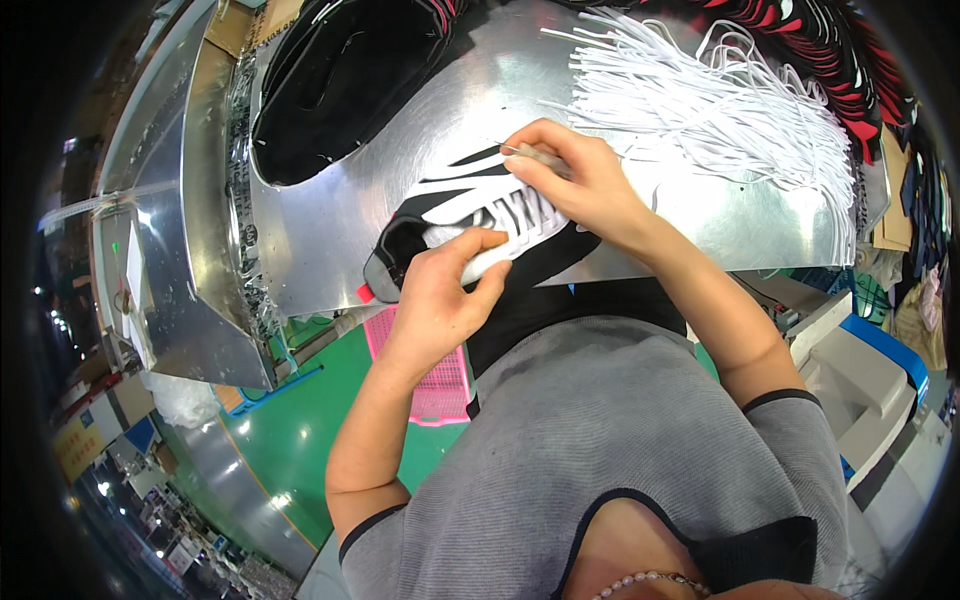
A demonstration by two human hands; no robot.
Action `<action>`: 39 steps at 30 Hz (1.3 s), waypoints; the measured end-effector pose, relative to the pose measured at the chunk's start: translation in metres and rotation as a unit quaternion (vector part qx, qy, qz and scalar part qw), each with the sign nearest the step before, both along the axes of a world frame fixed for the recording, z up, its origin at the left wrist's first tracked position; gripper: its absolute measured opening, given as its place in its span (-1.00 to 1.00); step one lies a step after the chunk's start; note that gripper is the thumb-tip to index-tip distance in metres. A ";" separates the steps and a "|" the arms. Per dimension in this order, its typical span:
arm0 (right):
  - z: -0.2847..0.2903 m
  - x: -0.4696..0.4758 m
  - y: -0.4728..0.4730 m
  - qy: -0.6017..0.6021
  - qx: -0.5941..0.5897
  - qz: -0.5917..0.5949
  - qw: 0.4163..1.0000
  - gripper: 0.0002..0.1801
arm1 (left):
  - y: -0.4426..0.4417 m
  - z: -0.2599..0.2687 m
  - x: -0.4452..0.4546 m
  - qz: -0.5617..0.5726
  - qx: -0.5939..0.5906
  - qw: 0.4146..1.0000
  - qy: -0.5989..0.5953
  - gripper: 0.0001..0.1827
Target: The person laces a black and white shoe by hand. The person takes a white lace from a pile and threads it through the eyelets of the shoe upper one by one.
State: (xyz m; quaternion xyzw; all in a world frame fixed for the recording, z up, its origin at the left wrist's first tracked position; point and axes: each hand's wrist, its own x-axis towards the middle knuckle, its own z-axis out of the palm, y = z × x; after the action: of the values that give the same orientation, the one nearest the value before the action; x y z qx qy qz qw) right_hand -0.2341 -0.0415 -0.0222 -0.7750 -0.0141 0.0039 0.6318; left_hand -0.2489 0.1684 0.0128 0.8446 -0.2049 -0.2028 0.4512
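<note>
A black shoe upper with white stripes and a red heel tab [442,202] lies at the near edge of the metal table. White laces [529,214] cross its eyelet rows. My left hand [450,281] pinches the laced part between thumb and fingers, near the shoe's opening. Above the toe side, my right hand [574,169] holds a small hand tool with a thin metal tip, perhaps a hook or an awl [541,157]; its handle is partly hidden by the fingers. Whether the tip touches the upper cannot be told.
A large pile of white shoelaces [705,105] lies at the right on the metal table [330,247]. Stacked black and red uppers [817,45] are behind it. Black pieces [337,90] lie at the back left. A pink plastic basket [442,382] stands below the table's edge.
</note>
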 end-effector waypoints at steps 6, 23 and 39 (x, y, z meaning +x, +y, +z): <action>-0.013 0.007 0.006 0.031 -0.037 0.014 0.999 -0.74 | 0.016 0.022 0.014 -0.076 0.111 0.983 0.126 -0.70; -0.010 0.001 0.004 -0.060 -0.098 0.128 0.985 -0.75 | 0.022 0.005 0.024 -0.201 0.180 0.956 -0.114 -0.65; 0.029 -0.020 0.060 0.055 0.132 0.167 0.976 -0.87 | 0.054 -0.007 -0.092 0.384 -0.582 0.701 0.149 -0.44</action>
State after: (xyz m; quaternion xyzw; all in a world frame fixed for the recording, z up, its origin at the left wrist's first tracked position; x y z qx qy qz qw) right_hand -0.2539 0.0182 0.0069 -0.6701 -0.1090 0.1495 0.7189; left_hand -0.3405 0.2222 0.0057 0.3784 0.1298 0.0248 0.9161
